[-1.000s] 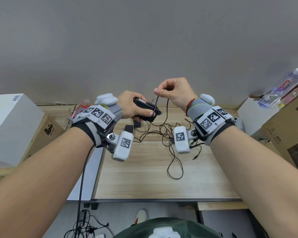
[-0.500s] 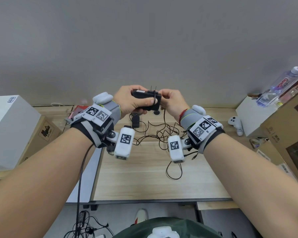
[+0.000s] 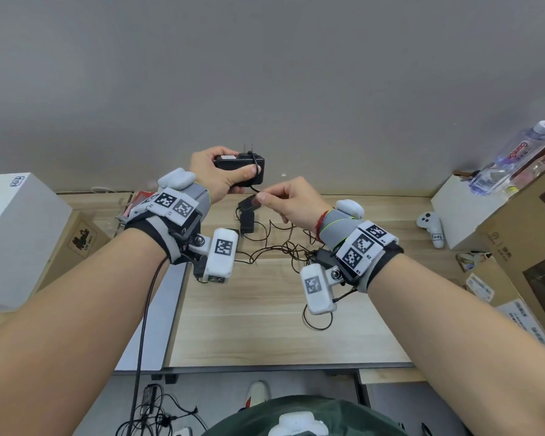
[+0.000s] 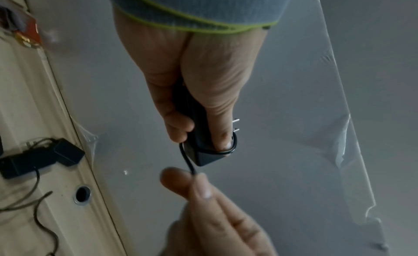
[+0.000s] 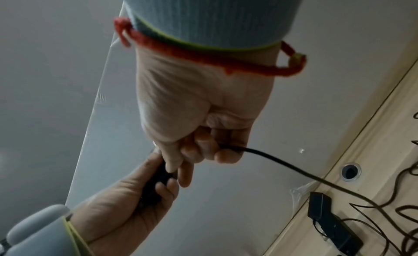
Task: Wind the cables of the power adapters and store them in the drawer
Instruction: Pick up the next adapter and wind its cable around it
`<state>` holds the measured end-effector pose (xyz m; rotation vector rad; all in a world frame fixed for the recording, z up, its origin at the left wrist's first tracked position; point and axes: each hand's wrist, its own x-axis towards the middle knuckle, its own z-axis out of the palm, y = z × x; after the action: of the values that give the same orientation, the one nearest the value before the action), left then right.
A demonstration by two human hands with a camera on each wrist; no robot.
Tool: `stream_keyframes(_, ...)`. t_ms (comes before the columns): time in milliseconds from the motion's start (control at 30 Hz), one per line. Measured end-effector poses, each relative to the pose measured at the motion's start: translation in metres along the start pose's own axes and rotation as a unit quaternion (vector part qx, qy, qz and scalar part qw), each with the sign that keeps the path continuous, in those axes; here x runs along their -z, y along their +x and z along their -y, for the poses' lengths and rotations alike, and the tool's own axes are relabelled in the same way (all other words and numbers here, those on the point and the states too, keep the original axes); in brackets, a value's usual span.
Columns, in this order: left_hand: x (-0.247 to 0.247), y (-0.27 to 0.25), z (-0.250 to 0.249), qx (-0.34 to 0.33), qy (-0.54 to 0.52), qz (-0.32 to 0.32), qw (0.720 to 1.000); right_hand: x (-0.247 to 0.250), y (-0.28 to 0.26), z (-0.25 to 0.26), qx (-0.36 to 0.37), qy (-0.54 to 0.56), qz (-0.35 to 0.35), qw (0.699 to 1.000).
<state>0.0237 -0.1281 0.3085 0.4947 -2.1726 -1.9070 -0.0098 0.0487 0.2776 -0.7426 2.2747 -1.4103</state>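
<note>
My left hand [image 3: 216, 174] grips a black power adapter [image 3: 237, 165] above the desk's far edge, prongs pointing up. One loop of its thin black cable [image 4: 234, 143] wraps the adapter's end, with my thumb [image 4: 222, 134] lying on the adapter next to the loop. Just below and to the right, my right hand [image 3: 291, 201] pinches the same cable [image 5: 271, 158], which trails down to a tangle of cable [image 3: 290, 247] on the wooden desk [image 3: 265, 325]. Two more black adapters [image 3: 247, 212] lie on the desk under my hands. No drawer is in view.
A white box [image 3: 16, 234] on a cardboard box stands at the left. At the right are cardboard boxes [image 3: 523, 221], a water bottle [image 3: 510, 158] and a white game controller [image 3: 431, 229]. A round cable hole [image 4: 82, 194] sits by the desk's rear edge. Cables lie on the floor [image 3: 151, 410].
My right hand has come down from over the adapter and now pinches the cable below it to the right. A loop now lies round the adapter's end. The left hand has risen slightly.
</note>
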Motion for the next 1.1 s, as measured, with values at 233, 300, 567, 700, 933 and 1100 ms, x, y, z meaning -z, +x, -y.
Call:
stream_keyframes(233,0.008,0.002,0.011,0.011,0.113,0.037,0.993,0.02,0.008,0.015,0.019,0.029,-0.036,0.999)
stream_keyframes(300,0.005,-0.001,0.01,0.013,0.112,0.064,0.992,0.026,0.012,0.017,0.028,0.026,-0.052,0.998)
stream_keyframes(567,-0.007,-0.012,-0.006,-0.007,0.117,0.146,0.982,0.045,0.022,0.014,0.039,0.02,-0.093,0.995)
stream_keyframes(700,-0.012,-0.017,-0.013,-0.017,0.112,0.171,0.979,0.046,0.02,0.008,0.032,0.034,-0.113,0.992)
stream_keyframes(933,-0.022,-0.021,-0.024,-0.041,0.057,0.162,0.984,0.034,0.014,-0.004,-0.004,0.029,-0.08,0.996)
stream_keyframes(1100,-0.023,-0.019,-0.028,-0.039,-0.001,0.125,0.991,0.021,0.005,-0.003,-0.027,-0.003,-0.039,0.999)
